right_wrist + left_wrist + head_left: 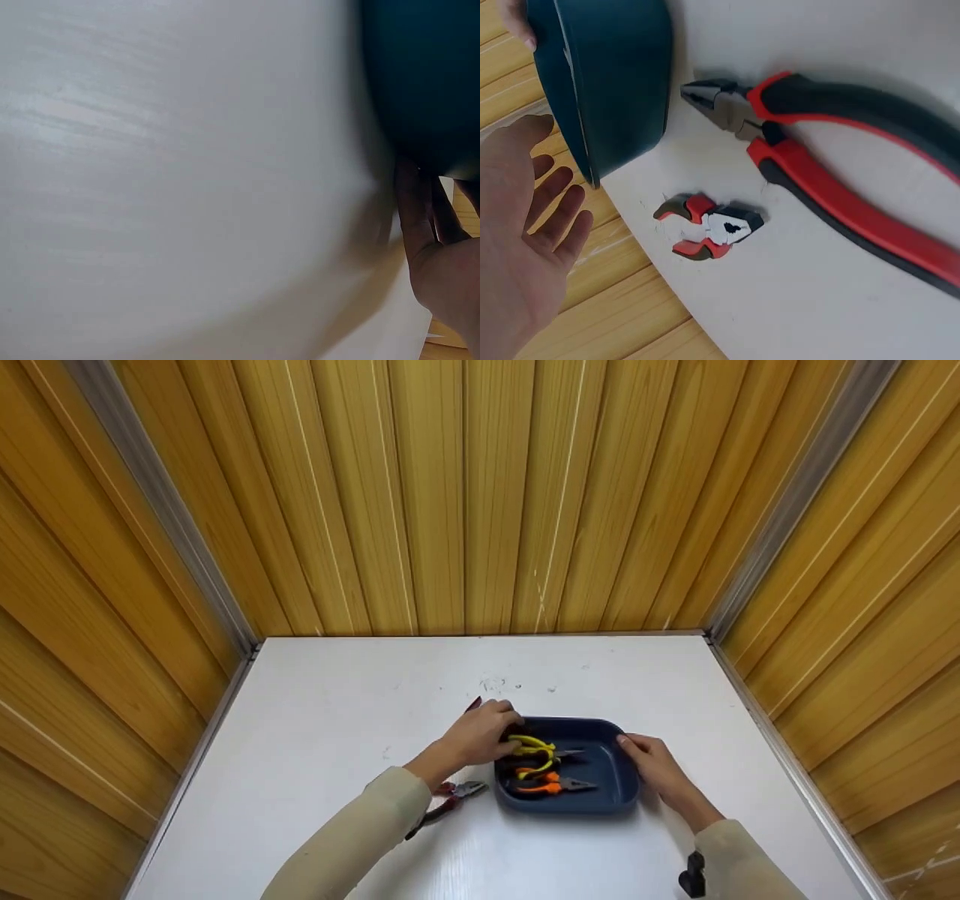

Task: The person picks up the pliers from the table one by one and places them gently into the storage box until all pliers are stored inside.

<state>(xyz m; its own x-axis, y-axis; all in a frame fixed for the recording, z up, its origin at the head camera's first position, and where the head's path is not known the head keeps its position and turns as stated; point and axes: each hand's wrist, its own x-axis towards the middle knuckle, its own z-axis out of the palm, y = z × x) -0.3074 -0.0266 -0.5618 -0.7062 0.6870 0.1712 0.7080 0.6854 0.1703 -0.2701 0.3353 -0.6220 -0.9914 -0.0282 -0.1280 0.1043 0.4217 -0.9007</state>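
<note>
A dark blue tray (pixel 626 795) holds yellow-and-black pliers (pixel 552 750) and orange-and-black pliers (pixel 553 787). My right hand (pixel 664 769) grips the tray's right side, thumb over the rim, fingers outside against the wall (pixel 420 90). Over the tray's left end is my left hand (pixel 484 733); its fingers look loosely bent and hold nothing in the left wrist view. Red-and-black pliers (pixel 832 197) lie on the table beside my left forearm. Smaller red-and-dark pliers (pixel 724 228) lie beyond them, mostly hidden behind my left hand in the head view.
The white table (pixel 337 697) has dark scuff marks near its middle. Wood-patterned panels (pixel 487 510) close off the back and both sides, with grey metal strips at the corners. A small black object (pixel 693 874) sits at the right sleeve.
</note>
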